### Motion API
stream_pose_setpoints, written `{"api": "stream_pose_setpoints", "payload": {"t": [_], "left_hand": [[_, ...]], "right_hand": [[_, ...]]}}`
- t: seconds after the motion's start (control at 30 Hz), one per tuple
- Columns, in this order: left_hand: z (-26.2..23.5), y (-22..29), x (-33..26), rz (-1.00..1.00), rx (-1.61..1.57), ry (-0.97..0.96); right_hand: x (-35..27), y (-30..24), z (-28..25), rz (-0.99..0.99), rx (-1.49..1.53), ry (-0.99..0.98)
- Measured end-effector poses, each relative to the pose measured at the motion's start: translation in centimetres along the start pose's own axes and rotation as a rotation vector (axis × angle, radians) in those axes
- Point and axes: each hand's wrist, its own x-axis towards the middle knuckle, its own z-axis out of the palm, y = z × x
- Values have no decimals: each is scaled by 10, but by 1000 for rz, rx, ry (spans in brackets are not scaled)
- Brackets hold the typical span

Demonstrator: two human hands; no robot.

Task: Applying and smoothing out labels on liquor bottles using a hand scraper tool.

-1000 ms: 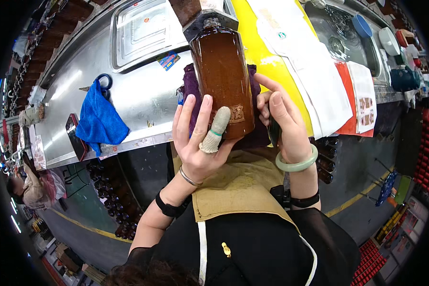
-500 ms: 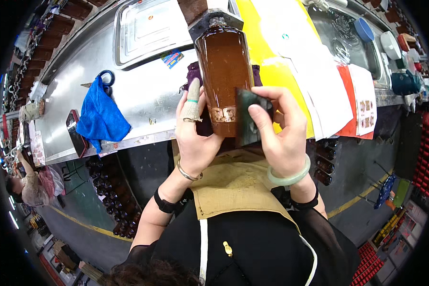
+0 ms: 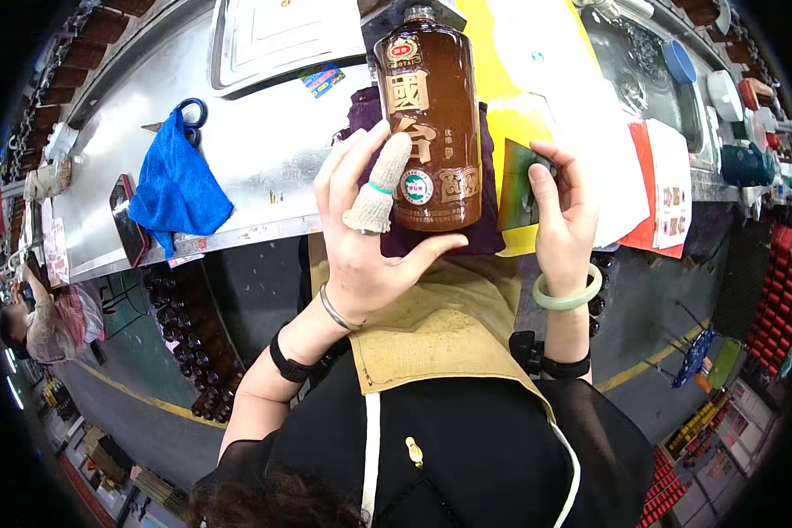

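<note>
A brown glass bottle (image 3: 453, 97) with gold decoration and a round green-white label lies on a purple cloth (image 3: 365, 110), its neck pointing away from me. Along the bottle's left side, my left hand (image 3: 361, 211) is open: its fingers stretch up against the glass, and the thumb extends below the base. One finger wears a knitted finger cover (image 3: 380, 185) with a green band. To the right of the bottle, my right hand (image 3: 568, 207) pinches a flat dark green plate (image 3: 519, 185) between thumb and fingers, apart from the glass.
Left on the metal table are a blue cloth (image 3: 180, 189), scissors (image 3: 194, 114), a phone-like dark slab (image 3: 125, 220) and a small colourful card (image 3: 323, 79). A metal tray (image 3: 229, 75) stands behind. White sheets (image 3: 607, 167) lie right, near a sink (image 3: 678, 114). Dark bottles (image 3: 180, 330) stand below.
The bottle has turned so its printed face shows. My right hand has drawn the plate away to the right. My left hand's fingers now reach over the bottle's side, with the thumb spread out.
</note>
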Motion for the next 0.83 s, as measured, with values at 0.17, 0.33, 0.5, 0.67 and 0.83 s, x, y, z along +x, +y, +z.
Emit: {"api": "stream_pose_setpoints", "payload": {"t": [0.17, 0.33, 0.5, 0.67, 0.83], "left_hand": [[15, 2, 0, -280, -364, -59], [21, 9, 0, -450, -517, -112], [20, 12, 3, -420, -532, -116], [15, 2, -2, -308, -339, -160], [21, -31, -18, -319, -283, -140]], "right_hand": [[0, -12, -2, -19, 138, -26], [-3, -16, -2, -41, 144, -68], [-2, -21, 1, -151, 105, -72], [4, -29, -3, -589, -237, -134], [-9, -35, -17, -834, -297, -511]]}}
